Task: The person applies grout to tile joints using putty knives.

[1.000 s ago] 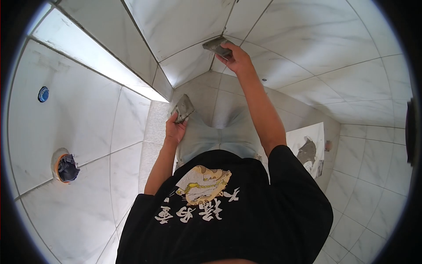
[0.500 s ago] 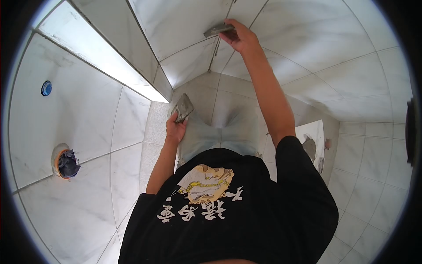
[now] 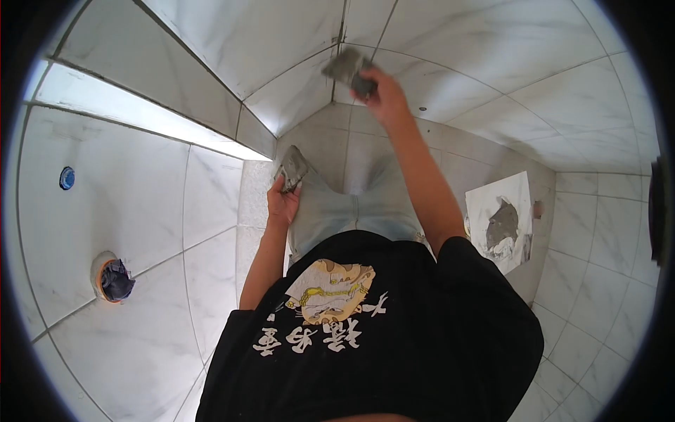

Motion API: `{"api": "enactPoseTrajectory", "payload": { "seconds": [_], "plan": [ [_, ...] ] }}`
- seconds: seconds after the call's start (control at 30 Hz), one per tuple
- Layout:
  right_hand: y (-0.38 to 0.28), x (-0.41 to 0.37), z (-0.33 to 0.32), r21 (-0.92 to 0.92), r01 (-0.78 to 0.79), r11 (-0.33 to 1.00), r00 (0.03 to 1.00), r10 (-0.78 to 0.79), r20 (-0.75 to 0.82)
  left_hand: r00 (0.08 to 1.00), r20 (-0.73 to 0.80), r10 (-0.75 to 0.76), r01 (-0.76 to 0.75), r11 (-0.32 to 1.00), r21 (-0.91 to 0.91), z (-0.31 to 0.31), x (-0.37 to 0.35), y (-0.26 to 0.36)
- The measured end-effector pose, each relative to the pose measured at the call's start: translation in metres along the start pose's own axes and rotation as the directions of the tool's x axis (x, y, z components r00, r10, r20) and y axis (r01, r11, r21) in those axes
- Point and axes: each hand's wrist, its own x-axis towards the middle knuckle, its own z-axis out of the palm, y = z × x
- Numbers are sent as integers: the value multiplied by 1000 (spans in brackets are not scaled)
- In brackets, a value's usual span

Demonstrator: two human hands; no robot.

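My right hand (image 3: 387, 98) is raised near the tiled corner, its fingers closed round a flat grey grout spreader (image 3: 344, 65), slightly blurred by motion. Behind the spreader, the dark corner joint (image 3: 340, 32) runs between marbled white wall tiles (image 3: 450, 42). Lower down, beside my left thigh, my left hand (image 3: 283, 205) grips a flat grey plate (image 3: 294, 167) smeared with wet grout. Its thumb and fingers wrap the plate's lower end.
On the floor at right lies a white tile piece (image 3: 524, 204) bearing a heap of grey grout (image 3: 503, 224). A ledge (image 3: 162, 77) juts along the left wall. That wall has a stuffed pipe opening (image 3: 114, 280) and a blue plug (image 3: 67, 178).
My right hand has moved down a little, and its spreader has turned to show its flat face. My left hand stays low, its plate tilted differently. The view has shifted slightly.
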Motion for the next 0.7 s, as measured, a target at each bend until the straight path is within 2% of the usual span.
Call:
{"api": "enactPoseTrajectory", "payload": {
  "seconds": [0.07,0.1,0.17,0.3,0.53,0.7],
  "plan": [
    [37,13,-34,-59,-178,982,961,161,-223,1000,-25,-13,13,1000,13,-6,1,0],
    [52,21,-48,-54,-182,982,961,165,-223,999,-30,-12,12,1000,17,-6,0,0],
    [73,40,-69,-75,-306,949,920,275,-279,999,-50,-14,15,999,28,-2,0,0],
    [97,82,-83,-2,-323,946,915,312,-257,997,-76,-5,8,999,46,-4,1,1],
    [114,125,-82,56,-362,931,878,360,-315,995,-97,-16,22,997,68,2,1,2],
    [101,110,-63,67,-367,928,877,369,-308,996,-88,-20,26,997,72,0,0,4]
  ]
}}
